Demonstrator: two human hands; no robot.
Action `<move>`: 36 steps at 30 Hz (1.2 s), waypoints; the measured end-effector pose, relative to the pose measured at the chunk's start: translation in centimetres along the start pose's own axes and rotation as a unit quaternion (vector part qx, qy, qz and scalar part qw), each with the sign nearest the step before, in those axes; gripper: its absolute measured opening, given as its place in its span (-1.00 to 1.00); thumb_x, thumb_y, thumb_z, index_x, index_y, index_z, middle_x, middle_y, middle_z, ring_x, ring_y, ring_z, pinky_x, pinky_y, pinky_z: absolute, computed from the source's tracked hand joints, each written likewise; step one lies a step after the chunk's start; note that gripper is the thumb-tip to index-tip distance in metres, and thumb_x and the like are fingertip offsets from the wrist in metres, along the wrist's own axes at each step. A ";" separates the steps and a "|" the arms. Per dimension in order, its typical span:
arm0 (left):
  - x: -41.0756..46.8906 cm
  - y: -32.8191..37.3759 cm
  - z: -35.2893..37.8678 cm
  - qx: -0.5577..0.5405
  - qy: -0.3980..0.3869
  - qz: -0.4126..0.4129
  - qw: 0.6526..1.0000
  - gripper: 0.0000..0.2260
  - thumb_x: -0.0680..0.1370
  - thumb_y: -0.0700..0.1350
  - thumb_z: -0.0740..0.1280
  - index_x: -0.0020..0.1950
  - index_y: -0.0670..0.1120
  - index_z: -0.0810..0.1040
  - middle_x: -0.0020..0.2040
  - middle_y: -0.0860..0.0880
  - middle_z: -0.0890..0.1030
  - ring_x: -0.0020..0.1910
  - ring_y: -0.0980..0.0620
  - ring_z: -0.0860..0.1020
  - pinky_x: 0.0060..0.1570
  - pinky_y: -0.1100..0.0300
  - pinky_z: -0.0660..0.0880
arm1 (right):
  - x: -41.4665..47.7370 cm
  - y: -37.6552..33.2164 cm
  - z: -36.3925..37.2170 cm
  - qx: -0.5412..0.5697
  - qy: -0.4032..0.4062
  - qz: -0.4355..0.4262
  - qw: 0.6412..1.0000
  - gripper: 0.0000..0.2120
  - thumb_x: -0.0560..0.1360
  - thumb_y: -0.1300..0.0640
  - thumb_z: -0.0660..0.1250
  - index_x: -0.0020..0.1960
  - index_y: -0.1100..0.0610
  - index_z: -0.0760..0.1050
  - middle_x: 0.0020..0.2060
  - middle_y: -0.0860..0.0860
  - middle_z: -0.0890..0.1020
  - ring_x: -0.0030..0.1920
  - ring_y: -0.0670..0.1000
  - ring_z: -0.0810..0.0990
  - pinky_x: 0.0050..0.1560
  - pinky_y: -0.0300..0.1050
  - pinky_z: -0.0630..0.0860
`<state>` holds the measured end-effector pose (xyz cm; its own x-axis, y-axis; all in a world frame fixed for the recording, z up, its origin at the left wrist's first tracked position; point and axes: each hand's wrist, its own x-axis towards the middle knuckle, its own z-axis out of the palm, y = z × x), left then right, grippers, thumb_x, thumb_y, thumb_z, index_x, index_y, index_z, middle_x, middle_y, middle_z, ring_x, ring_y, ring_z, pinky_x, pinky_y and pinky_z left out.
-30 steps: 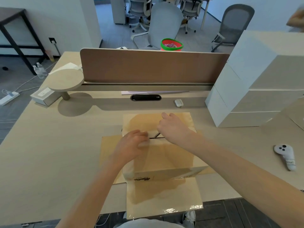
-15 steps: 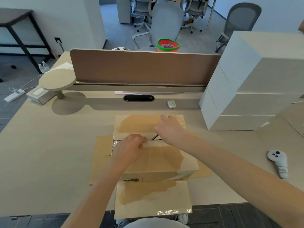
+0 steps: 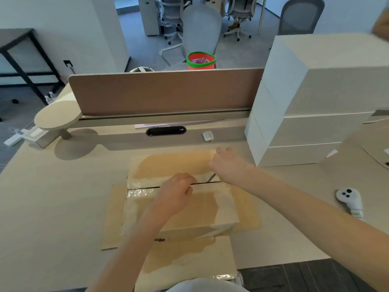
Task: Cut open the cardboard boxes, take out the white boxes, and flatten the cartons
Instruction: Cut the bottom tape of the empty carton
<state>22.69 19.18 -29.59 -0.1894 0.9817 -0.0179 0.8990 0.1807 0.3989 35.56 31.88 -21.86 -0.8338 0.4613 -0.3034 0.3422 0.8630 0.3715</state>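
Cardboard box sits mid worktop, flaps spread flat round it, top seam partly slit. R hand has fingers curled round a cutter, blade in the seam's right end. L hand rests on box top at the slit, fingers curled; can't tell if they hook the flap edge. White boxes stacked at right

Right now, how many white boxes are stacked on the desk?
3, in one stack on the desk, at right: bottom box, middle box, top box. Others may hide behind it or inside the carton.
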 end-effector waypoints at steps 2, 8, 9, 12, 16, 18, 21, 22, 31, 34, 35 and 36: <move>0.5 1.3 1.1 0.001 -0.014 0.034 0.999 -0.62 0.52 -0.22 0.14 0.28 -0.07 0.57 0.27 0.06 0.56 0.27 -0.01 0.46 0.12 0.07 0.47 | -0.1 0.3 0.3 0.001 0.002 0.001 1.000 -0.76 0.52 0.32 0.25 0.14 0.13 0.48 0.03 0.06 0.57 0.19 0.11 0.42 -0.07 -0.08 0.27; 1.6 1.6 2.0 0.040 -0.013 0.009 0.999 -0.67 0.55 -0.17 0.15 0.22 -0.01 0.60 0.17 0.08 0.59 0.22 -0.01 0.46 -0.01 0.07 0.50 | -1.1 2.3 1.3 0.001 -0.020 0.018 1.000 -0.77 0.51 0.33 0.24 0.13 0.15 0.49 0.06 0.10 0.56 0.19 0.13 0.43 -0.03 -0.04 0.30; 1.7 1.9 1.8 0.044 -0.015 0.003 0.999 -0.68 0.56 -0.18 0.17 0.23 0.00 0.59 0.17 0.10 0.58 0.23 0.01 0.44 -0.01 0.08 0.48 | -1.3 2.7 1.4 0.000 -0.023 0.022 1.000 -0.77 0.52 0.33 0.24 0.14 0.16 0.50 0.08 0.10 0.57 0.19 0.13 0.43 -0.02 -0.04 0.31; 2.0 2.4 1.7 0.058 -0.023 -0.017 0.998 -0.70 0.59 -0.16 0.16 0.22 0.03 0.58 0.15 0.11 0.56 0.23 0.04 0.42 -0.05 0.12 0.44 | -2.0 3.7 1.5 -0.007 -0.030 0.029 0.999 -0.77 0.52 0.35 0.23 0.13 0.16 0.50 0.08 0.11 0.58 0.19 0.13 0.44 -0.04 -0.04 0.30; 2.5 3.2 1.6 0.071 -0.024 -0.028 0.997 -0.75 0.60 -0.11 0.15 0.15 -0.01 0.59 0.09 0.06 0.57 0.17 0.00 0.45 -0.09 0.09 0.46 | -2.3 4.2 1.9 -0.010 -0.034 0.031 0.999 -0.78 0.52 0.36 0.23 0.11 0.16 0.49 0.05 0.10 0.58 0.16 0.12 0.44 -0.09 -0.04 0.27; 2.7 3.6 1.4 0.082 -0.027 -0.032 0.996 -0.76 0.60 -0.10 0.15 0.12 -0.02 0.59 0.07 0.04 0.57 0.15 -0.01 0.47 -0.10 0.08 0.47 | -2.2 4.3 2.1 -0.017 -0.033 0.036 0.999 -0.80 0.53 0.34 0.24 0.10 0.15 0.50 0.02 0.08 0.58 0.15 0.11 0.45 -0.09 -0.05 0.27; 3.0 3.8 1.3 0.091 -0.028 -0.037 0.995 -0.75 0.61 -0.08 0.14 0.11 -0.04 0.60 0.06 0.02 0.57 0.14 -0.04 0.49 -0.10 0.07 0.50 | -2.8 4.8 2.3 -0.056 -0.051 0.038 0.996 -0.91 0.54 0.24 0.31 -0.07 0.08 0.44 -0.18 0.00 0.50 0.12 0.08 0.44 -0.10 -0.08 0.26; 3.0 3.8 1.3 0.097 -0.032 -0.041 0.994 -0.75 0.61 -0.08 0.13 0.12 -0.04 0.59 0.06 0.01 0.57 0.14 -0.04 0.48 -0.10 0.07 0.50 | -3.0 5.2 2.8 -0.067 -0.061 0.044 0.995 -0.88 0.54 0.21 0.33 -0.11 0.08 0.40 -0.22 -0.01 0.47 0.10 0.08 0.44 -0.10 -0.09 0.27; 2.8 4.7 2.4 0.053 -0.051 0.049 0.996 -0.55 0.54 -0.03 0.00 0.26 -0.06 0.57 0.18 0.02 0.56 0.21 -0.03 0.46 0.07 0.05 0.49 | -5.6 7.2 8.5 0.210 0.042 0.148 0.965 -0.85 0.59 0.14 0.19 -0.02 0.07 0.54 -0.06 0.03 0.59 0.03 0.11 0.53 -0.17 -0.10 0.33; 2.7 4.8 2.6 0.048 -0.047 0.042 0.997 -0.55 0.53 -0.03 0.01 0.29 -0.06 0.55 0.17 0.01 0.55 0.22 -0.04 0.46 0.10 0.04 0.48 | -6.5 6.1 10.5 0.322 0.071 0.171 0.929 -0.82 0.61 0.08 0.16 -0.07 0.04 0.53 -0.17 -0.04 0.59 -0.08 0.11 0.55 -0.18 -0.05 0.49; 2.8 4.9 2.7 0.051 -0.053 0.036 0.997 -0.62 0.56 -0.06 0.10 0.31 -0.06 0.53 0.18 0.01 0.54 0.24 -0.03 0.44 0.12 0.04 0.46 | -6.8 5.6 10.9 0.351 0.085 0.175 0.916 -0.83 0.60 0.08 0.17 -0.07 0.04 0.52 -0.21 -0.05 0.59 -0.13 0.11 0.55 -0.19 -0.03 0.51; 2.8 5.0 2.7 0.054 -0.059 0.035 0.996 -0.65 0.58 -0.07 0.17 0.34 -0.04 0.50 0.20 0.02 0.52 0.27 -0.01 0.41 0.15 0.07 0.44 | -7.1 5.1 11.3 0.378 0.100 0.181 0.902 -0.84 0.60 0.07 0.18 -0.05 0.03 0.53 -0.24 -0.05 0.59 -0.17 0.10 0.54 -0.20 -0.03 0.51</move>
<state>27.74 23.03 -30.06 -0.0836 0.9911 -0.1034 0.9470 0.1113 0.3014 48.10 35.31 -27.72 -0.6433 0.7604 -0.0898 0.7430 0.5915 -0.3131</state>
